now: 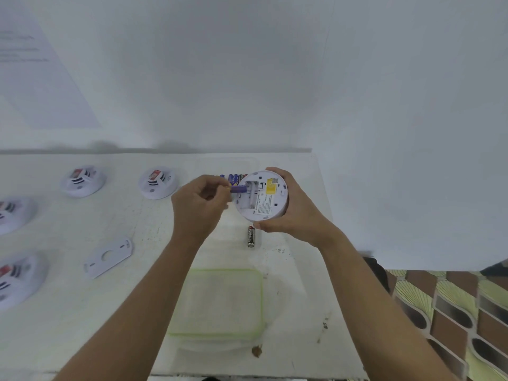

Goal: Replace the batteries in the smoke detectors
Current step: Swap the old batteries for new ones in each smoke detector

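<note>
My right hand [292,213] grips a white round smoke detector [264,196] above the table, its back with the open battery bay and a yellow label turned toward me. My left hand [199,204] pinches a purple battery [238,189] whose tip sits at the left edge of the bay. A black battery [251,236] lies on the table just below the detector. Several purple and dark batteries [233,178] stand in a clear tray behind the hands, partly hidden.
Several other smoke detectors lie on the white table [82,312], two at the back [158,182] [82,180] and more at the left edge [13,215]. A white cover plate [108,257] lies left of my arm. A green-rimmed clear lid [217,302] sits near me.
</note>
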Tool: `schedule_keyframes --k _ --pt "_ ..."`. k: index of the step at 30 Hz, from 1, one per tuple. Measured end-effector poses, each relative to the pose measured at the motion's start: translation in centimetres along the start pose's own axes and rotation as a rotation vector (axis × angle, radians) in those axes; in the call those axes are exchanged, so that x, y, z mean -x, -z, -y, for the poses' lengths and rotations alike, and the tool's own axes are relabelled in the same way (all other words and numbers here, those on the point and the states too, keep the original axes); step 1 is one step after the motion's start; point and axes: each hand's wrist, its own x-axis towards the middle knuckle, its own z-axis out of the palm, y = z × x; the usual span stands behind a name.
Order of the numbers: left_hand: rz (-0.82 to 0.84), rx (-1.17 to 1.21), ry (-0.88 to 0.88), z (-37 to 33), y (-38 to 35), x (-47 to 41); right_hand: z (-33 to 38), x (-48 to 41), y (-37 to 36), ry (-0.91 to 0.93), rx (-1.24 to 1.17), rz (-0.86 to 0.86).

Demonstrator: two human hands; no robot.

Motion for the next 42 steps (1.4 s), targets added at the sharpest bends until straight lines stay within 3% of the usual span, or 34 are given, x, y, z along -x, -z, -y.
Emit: schedule_keyframes --k 2,4,9,11,22,27,31,37,42 --pt "-0.036 0.058 0.07 -0.1 0.1 -0.3 -0.2 -0.1 0.0 0.002 0.0 -0.023" --pt "0.052 0.033 0.126 0.2 0.6 -0.8 -0.4 -0.3 0.2 0.004 -0.006 -0.057" --pt "0.612 -0.442 0.156 1.5 1.3 -1.1 -0.5 -0.9 1.0 0.032 0.0 -0.147" --pt "0.716 -0.581 0.206 1.5 0.6 -0.9 -0.6 -1.2 1.1 0.038 0.018 -0.164" --pt "0.638 -0.588 0.351 1.2 -1.4 -1.0 -1.0 -2.3 1.6 0.031 0.068 -0.154" --pt "0.689 -0.528 0.392 0.7 -0.9 -1.5 -1.3 -3.1 1.7 0.039 0.046 -0.157" --pt "0.7 -0.496 0.384 -0.6 0.1 -3.3 -1.7 -3.8 1.7 0.033 0.001 -0.168" --pt "0.489 -0.485 0.2 0.2 -1.1 -8.5 -2.4 -5.0 2.4 0.028 -0.067 -0.243" --pt "0.614 -0.68 0.159 3.5 -4.0 -12.0 -2.9 -5.7 3.1 0.025 -0.089 -0.261"
